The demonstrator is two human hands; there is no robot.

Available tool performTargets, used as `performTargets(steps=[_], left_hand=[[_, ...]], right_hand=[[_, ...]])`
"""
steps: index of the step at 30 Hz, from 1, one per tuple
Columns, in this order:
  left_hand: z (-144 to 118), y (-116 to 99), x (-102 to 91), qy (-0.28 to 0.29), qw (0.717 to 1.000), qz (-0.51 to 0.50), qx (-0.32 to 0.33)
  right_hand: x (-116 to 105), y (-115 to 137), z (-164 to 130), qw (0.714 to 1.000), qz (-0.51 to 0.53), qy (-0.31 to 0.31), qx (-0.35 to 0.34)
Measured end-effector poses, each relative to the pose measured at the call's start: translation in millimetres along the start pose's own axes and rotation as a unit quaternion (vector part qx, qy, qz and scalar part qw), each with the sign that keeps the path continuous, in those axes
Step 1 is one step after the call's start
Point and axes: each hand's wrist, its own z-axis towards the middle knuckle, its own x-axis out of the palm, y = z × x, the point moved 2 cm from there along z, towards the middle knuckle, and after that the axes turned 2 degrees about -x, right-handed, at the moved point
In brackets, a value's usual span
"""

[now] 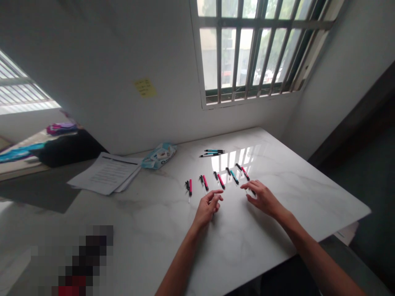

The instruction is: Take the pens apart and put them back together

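A row of pens taken apart lies on the white marbled table (129, 238). Several red barrels (190, 187) and one blue barrel (234, 176) each have a black piece (187, 185) beside them; thin white sticks like refills (189, 199) show near some. My left hand (209, 207) hovers close to the near end of the row, index finger stretched out, other fingers loosely curled, with nothing visible in it. At the right end, my right hand (261, 196) has thumb and fingers apart over a small dark piece (253, 192), partly hidden by the fingers.
Behind the row lie whole pens (212, 153). A blue-white soft packet (159, 156) and printed sheets (105, 174) rest at the left back. A barred window (247, 53) and a yellow note (145, 88) are on the wall. A pixelated patch hides the lower left.
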Motion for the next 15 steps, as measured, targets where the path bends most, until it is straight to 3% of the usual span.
performTargets(steps=[3,6,11,15], left_hand=[[0.3,2.8,0.3,-0.012,1.0,-0.029,0.001],[-0.6,3.3,0.0,-0.035,0.999,-0.025,0.003],[-1.1,-0.5,-1.3,-0.055,0.997,0.036,0.029],[0.0,-1.6,0.1,-0.064,0.994,0.054,0.066]], right_hand=[[-2.5,-18.3,-3.0,0.999,-0.027,0.001,0.019],[-7.3,-20.1,-10.9,0.999,-0.04,-0.017,0.029],[-15.5,-1.9,-24.4,0.996,-0.029,-0.076,0.042],[-5.9,26.6,-29.1,0.993,0.023,-0.091,0.077]])
